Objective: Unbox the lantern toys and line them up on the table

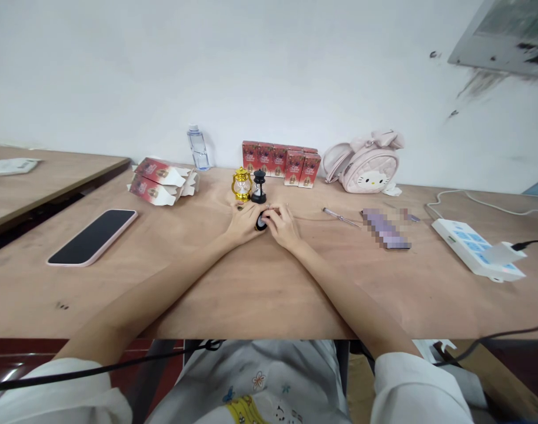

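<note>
My left hand (241,225) and my right hand (283,226) meet at the middle of the wooden table (207,282), both closed around a small black round part (261,221). Just beyond the hands stand a small gold lantern (241,184) and a small black lantern (259,187), upright and side by side. Neither hand touches the lanterns.
A row of red boxes (280,161) and a water bottle (198,148) stand at the wall. Opened red boxes (160,180) lie at left, a phone (92,237) face down nearer. A screwdriver (339,218), a pink bag (367,166) and a power strip (476,249) are at right.
</note>
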Demonstrator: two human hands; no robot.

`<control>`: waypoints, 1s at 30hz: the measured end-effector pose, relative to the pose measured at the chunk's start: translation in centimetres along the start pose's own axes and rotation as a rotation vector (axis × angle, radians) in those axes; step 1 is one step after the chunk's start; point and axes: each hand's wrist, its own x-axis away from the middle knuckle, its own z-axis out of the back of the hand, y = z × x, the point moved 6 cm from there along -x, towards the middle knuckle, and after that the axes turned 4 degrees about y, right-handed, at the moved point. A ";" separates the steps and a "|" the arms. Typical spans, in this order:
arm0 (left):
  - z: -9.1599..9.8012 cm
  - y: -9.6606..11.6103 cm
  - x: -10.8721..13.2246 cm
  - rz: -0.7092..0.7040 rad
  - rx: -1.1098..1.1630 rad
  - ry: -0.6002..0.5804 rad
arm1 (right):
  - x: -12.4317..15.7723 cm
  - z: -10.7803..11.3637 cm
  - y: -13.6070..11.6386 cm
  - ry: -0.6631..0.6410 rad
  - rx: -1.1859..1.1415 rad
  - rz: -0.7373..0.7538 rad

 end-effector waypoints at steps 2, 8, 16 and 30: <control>0.0 0.0 0.0 -0.002 -0.001 -0.004 | -0.1 0.0 -0.1 -0.009 -0.005 0.005; -0.2 0.0 0.0 0.013 -0.011 -0.029 | -0.1 -0.2 0.0 -0.075 -0.008 -0.004; -0.3 0.0 0.0 0.004 0.018 -0.011 | -0.2 -0.4 -0.2 -0.155 0.099 0.091; -0.1 0.2 -0.1 0.004 -0.023 -0.022 | 0.1 -1.1 -0.1 -0.194 0.078 0.008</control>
